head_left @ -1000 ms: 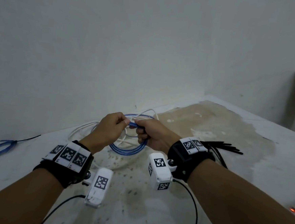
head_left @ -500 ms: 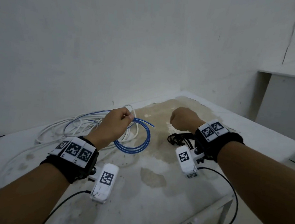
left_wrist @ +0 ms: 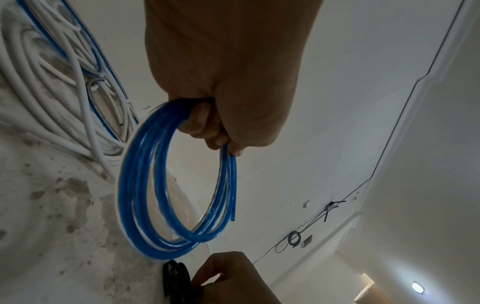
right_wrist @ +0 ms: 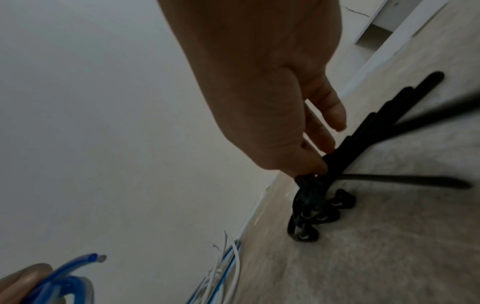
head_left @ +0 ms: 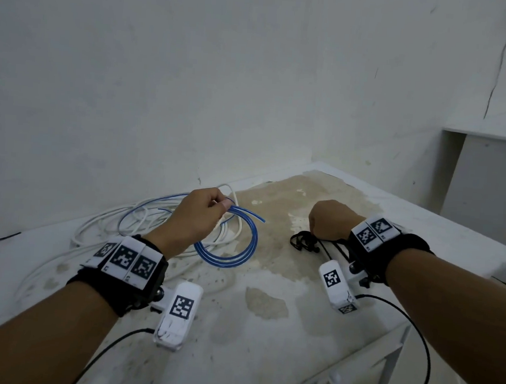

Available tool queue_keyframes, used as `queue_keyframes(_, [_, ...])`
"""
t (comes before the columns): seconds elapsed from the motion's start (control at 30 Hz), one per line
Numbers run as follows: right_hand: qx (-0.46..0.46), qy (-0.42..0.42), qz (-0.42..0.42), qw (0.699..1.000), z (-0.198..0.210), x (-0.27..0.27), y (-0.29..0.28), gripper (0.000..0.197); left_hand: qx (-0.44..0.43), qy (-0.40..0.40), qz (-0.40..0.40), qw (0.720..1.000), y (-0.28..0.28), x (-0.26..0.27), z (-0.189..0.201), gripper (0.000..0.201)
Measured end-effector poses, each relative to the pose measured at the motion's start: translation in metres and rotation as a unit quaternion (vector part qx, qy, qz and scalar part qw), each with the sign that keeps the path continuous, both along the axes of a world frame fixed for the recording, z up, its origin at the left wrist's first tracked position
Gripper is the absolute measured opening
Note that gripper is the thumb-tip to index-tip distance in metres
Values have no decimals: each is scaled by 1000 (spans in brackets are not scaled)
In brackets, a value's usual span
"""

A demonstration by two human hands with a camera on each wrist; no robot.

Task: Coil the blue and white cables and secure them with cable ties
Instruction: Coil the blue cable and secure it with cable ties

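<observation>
The head view takes in the whole stained white table (head_left: pixel 265 329) set in a corner of bare white walls, with a loose heap of white and blue cables (head_left: pixel 140 222) lying beyond the left hand (head_left: pixel 196 217); only the wrist views show the grips. From the left wrist, the fingers curl round the top of a blue cable coil (left_wrist: pixel 179 185) of several loops, which hangs below the fist clear of the table, its cut end free. From the right wrist, the right hand (right_wrist: pixel 272 92) reaches down, its fingertips (right_wrist: pixel 315 164) pinching the bundle of black cable ties (right_wrist: pixel 369 133) that lies on the table beneath it, the ties' heads clustered just past the fingers. The hands are apart, both wrists in black bands.
</observation>
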State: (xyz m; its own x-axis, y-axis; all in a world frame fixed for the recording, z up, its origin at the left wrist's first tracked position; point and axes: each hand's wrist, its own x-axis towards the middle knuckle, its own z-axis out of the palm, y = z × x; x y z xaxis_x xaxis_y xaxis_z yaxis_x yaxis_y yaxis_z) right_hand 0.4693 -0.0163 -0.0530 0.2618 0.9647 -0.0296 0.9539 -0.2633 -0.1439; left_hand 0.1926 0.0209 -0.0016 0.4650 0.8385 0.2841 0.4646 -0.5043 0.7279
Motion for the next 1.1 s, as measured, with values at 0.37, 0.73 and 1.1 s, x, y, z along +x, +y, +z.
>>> queue_keyframes(0.37, [101, -54, 7, 993, 53, -21, -11, 18, 0, -28, -13, 1000, 2, -1, 1, 26])
queue_keyframes(0.73, [246, 365, 97, 893, 65, -129, 35, 4, 29, -97, -25, 995, 13, -39, -3, 22])
queue_keyframes(1.1, [16, 677, 144, 721, 35, -274, 94, 14, 41, -110, 150, 982, 42, -155, -42, 21])
